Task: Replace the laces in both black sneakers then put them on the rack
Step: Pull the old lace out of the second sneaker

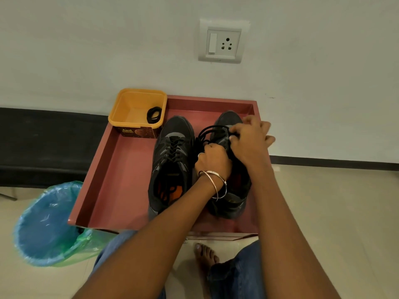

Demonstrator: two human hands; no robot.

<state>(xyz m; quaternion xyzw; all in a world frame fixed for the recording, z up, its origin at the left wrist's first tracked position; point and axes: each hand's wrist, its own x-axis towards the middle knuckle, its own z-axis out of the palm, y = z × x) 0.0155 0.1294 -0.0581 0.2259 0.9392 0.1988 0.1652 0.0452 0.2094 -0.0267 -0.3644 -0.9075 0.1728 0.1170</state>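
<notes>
Two black sneakers stand side by side, toes toward the wall, on the pinkish-red top of the rack point(121, 169). The left sneaker point(172, 160) is laced, its lace ends tucked inside. Over the tongue of the right sneaker point(231, 197) my left hand point(212, 162), with bangles on its wrist, grips a bundle of black lace. My right hand point(250, 139) pinches loops of the same black lace point(207, 131) above the toe. Much of the right sneaker is hidden by both hands. A coiled black lace point(154, 115) lies in a yellow tub point(129, 106).
The yellow tub sits at the rack's back left corner against the white wall. A bin lined with a blue bag point(46, 223) stands on the floor to the left of the rack. A wall socket point(222, 42) is above. My bare foot point(205, 255) rests on the tiles.
</notes>
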